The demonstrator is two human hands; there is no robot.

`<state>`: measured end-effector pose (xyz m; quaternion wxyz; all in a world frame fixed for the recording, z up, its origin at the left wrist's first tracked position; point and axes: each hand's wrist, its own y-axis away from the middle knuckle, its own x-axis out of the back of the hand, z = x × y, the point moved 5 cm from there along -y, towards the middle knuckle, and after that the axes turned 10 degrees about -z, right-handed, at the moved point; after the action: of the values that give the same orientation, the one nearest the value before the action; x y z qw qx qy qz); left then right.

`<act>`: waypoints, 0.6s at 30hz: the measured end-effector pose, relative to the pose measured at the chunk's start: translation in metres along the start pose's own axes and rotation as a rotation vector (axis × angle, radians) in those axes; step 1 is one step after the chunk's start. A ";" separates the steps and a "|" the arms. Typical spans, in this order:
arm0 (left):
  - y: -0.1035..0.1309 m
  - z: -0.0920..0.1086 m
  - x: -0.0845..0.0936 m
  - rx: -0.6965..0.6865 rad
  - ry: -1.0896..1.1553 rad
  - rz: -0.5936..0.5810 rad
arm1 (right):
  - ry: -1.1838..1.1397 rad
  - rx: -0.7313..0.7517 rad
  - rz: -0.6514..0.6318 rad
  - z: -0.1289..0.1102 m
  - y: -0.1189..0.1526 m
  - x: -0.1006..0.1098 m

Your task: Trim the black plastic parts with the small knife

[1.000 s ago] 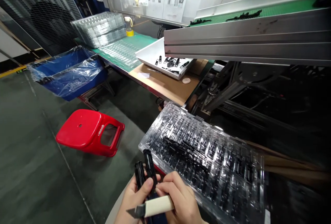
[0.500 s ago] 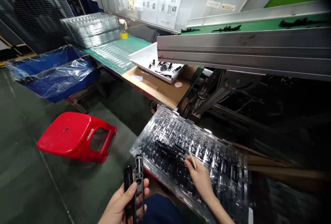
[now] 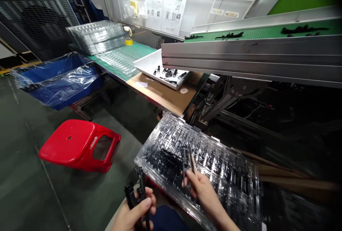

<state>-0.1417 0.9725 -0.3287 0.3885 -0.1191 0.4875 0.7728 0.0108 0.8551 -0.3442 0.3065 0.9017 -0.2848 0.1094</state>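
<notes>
Left hand (image 3: 136,213): closed around two black plastic parts (image 3: 136,195), upright, near bottom edge.
Right hand (image 3: 201,192): pinched on a black part (image 3: 185,161) and a pale-handled knife (image 3: 191,161), over the clear blister tray (image 3: 235,184).
Tray: just beyond both hands, black pieces inside.
Left: red stool (image 3: 77,143) on floor.
Far: white bin (image 3: 149,63) on surface, green conveyor (image 3: 253,33).
</notes>
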 end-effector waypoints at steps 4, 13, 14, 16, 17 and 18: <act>-0.005 -0.002 -0.015 -0.041 0.068 -0.072 | -0.561 0.064 -0.447 -0.031 0.024 -0.063; 0.003 0.001 -0.018 -0.008 0.191 -0.148 | -0.456 0.080 -0.509 -0.043 0.036 -0.068; 0.007 0.005 -0.018 0.004 0.196 -0.102 | -0.376 0.118 -0.457 -0.047 0.038 -0.059; 0.015 0.012 -0.016 0.058 0.176 0.032 | -0.189 0.205 -0.311 -0.055 0.043 -0.037; 0.018 0.014 -0.014 0.092 0.172 0.089 | -0.077 0.243 -0.241 -0.059 0.047 -0.026; 0.022 0.016 -0.014 0.126 0.170 0.120 | 0.042 0.280 -0.186 -0.064 0.051 -0.017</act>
<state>-0.1450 0.9740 -0.2988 0.3055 -0.1300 0.5726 0.7495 -0.0341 0.8691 -0.2754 0.1927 0.9555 -0.1755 0.1379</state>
